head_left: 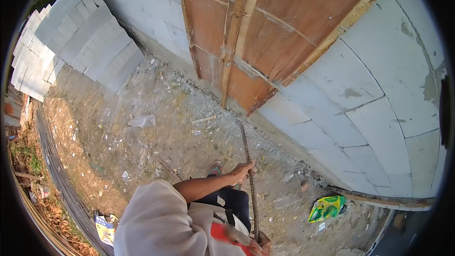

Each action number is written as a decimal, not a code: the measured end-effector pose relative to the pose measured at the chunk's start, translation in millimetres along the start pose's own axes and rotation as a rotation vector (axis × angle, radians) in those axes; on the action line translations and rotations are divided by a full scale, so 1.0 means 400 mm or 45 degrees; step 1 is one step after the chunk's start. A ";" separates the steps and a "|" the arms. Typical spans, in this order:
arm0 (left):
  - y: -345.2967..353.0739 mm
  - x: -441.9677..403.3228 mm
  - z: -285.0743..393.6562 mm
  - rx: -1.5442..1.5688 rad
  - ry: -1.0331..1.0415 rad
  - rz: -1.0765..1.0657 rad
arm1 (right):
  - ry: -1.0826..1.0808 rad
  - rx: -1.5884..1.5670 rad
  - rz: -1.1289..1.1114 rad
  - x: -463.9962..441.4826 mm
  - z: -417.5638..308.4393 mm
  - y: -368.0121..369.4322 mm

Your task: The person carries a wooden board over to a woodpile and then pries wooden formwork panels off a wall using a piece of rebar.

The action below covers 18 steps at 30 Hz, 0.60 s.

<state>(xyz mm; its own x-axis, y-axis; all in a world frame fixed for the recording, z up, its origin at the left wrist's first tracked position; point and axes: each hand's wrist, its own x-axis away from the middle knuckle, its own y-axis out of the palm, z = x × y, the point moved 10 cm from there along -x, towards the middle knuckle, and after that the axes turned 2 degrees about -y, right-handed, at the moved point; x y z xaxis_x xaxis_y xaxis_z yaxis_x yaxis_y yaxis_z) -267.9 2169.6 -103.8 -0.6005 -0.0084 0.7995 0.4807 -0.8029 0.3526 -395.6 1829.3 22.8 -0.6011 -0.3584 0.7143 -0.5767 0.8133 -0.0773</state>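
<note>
A ribbed steel rebar (251, 192) runs upright through the middle of the head view, its far end bent over near the wall's foot. My left hand (242, 172) is wrapped round it at about mid-length. Lower down, close to my body, my right hand (261, 245) grips the near end, partly cut off by the frame's bottom edge. The far part of the rebar (244, 137) reaches over the gravelly ground beyond my sandalled foot (216, 164).
A block wall (369, 114) with a wood-framed panel (279, 23) stands ahead and right. Stacked pale blocks (85, 33) are at the upper left; long bars (52, 161) lie along the left. A green-yellow bag (327, 208) lies at right.
</note>
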 end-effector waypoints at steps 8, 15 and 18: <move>-0.064 0.177 0.181 -0.205 0.625 0.071 | -0.225 0.441 0.188 -0.009 -0.129 0.090; 0.031 0.455 0.422 -0.559 1.047 0.083 | -0.478 0.200 0.203 -0.049 -0.176 0.137; 0.075 0.560 0.475 -0.535 1.110 -0.007 | -0.437 0.166 0.213 -0.040 -0.192 0.168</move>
<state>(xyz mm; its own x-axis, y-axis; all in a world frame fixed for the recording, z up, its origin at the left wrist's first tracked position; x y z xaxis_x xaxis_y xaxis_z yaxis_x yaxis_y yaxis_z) -266.7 2256.9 178.2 -0.9466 -0.3072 0.0974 0.3103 -0.9505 0.0175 -382.2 1924.8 59.5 -0.8297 -0.3764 0.4122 -0.5074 0.8163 -0.2760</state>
